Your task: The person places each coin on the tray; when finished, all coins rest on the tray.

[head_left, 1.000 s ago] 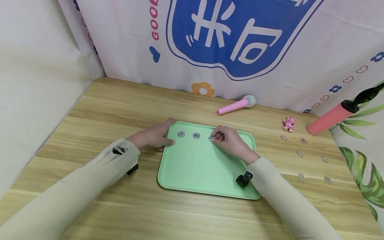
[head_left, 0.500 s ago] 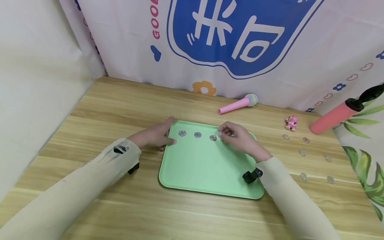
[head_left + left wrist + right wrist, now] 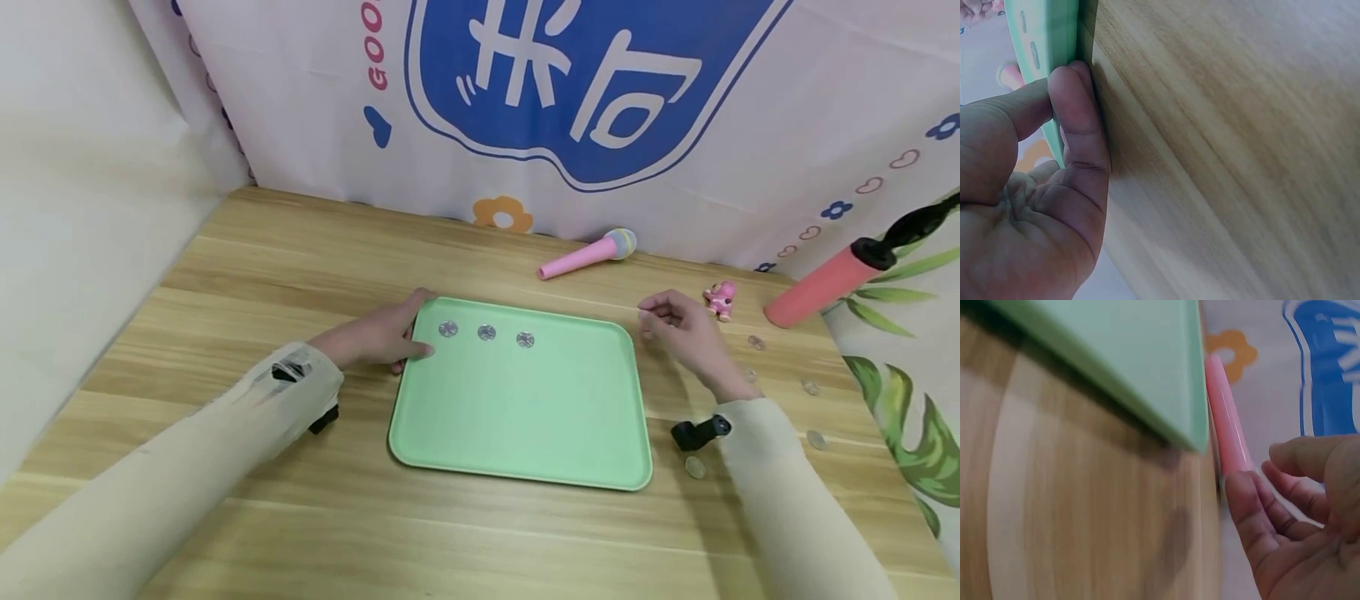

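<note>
The left hand (image 3: 377, 335) grasps the green tray (image 3: 517, 408) at its left edge: the thumb lies over the rim and the other fingers curl at the outer side. The right hand (image 3: 688, 337) hovers above the table (image 3: 315, 250), just beyond the tray's right side. Its fingers are loosely bent, and I see nothing held between them.

Three discs (image 3: 486, 332), small and shiny, already lie in a row on the tray, to the right of the left thumb and along the far edge. More loose discs (image 3: 811, 387) lie on the table to the right of the right hand and beside its wrist; one is just left of its sleeve. Whether the arm hides another, I cannot tell. The pink microphone (image 3: 587, 256) lies farther away and to the left of the right hand, and the pink figurine (image 3: 721, 300) is just beyond it, on its right.

In my judgement, the step in hand is fetching the next disc for this row. It calls for the right hand to reach down at its right, pinch one thin disc by the edge, and bring it beside the third, while the left hand steadies the tray.
</note>
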`<control>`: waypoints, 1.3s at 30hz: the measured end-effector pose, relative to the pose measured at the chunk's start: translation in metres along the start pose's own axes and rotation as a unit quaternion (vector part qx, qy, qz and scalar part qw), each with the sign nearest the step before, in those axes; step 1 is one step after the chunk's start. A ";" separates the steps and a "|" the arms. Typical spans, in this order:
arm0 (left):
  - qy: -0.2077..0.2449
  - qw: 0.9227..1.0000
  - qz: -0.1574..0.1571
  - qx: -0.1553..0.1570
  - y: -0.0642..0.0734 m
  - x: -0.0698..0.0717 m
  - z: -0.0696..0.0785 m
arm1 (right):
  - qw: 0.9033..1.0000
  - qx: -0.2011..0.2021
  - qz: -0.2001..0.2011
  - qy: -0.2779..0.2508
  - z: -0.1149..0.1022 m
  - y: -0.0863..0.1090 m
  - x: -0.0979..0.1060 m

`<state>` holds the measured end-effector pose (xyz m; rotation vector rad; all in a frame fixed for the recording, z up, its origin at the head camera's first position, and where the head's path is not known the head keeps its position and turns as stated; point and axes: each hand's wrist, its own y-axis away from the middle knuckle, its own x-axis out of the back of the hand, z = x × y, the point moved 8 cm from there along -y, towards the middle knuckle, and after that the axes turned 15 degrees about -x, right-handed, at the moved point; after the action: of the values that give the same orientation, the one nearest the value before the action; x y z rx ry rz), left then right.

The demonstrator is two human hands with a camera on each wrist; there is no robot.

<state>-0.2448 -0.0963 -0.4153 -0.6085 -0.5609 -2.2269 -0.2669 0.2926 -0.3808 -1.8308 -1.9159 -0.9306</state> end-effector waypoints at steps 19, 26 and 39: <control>0.021 1.000 0.003 -0.001 -0.003 -0.003 -0.003 | 0.975 -0.214 0.058 0.000 0.104 -0.004 0.064; 0.020 1.000 0.004 -0.001 0.000 -0.001 -0.003 | 0.973 -0.223 0.050 0.030 0.107 -0.010 0.063; 0.017 1.000 0.006 -0.002 0.001 -0.001 -0.003 | 0.968 -0.237 0.042 0.066 0.109 -0.012 0.064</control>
<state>-0.2446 -0.0977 -0.4177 -0.5738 -0.5348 -2.2235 -0.2643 0.4125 -0.4220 -2.0158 -1.6167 -1.5408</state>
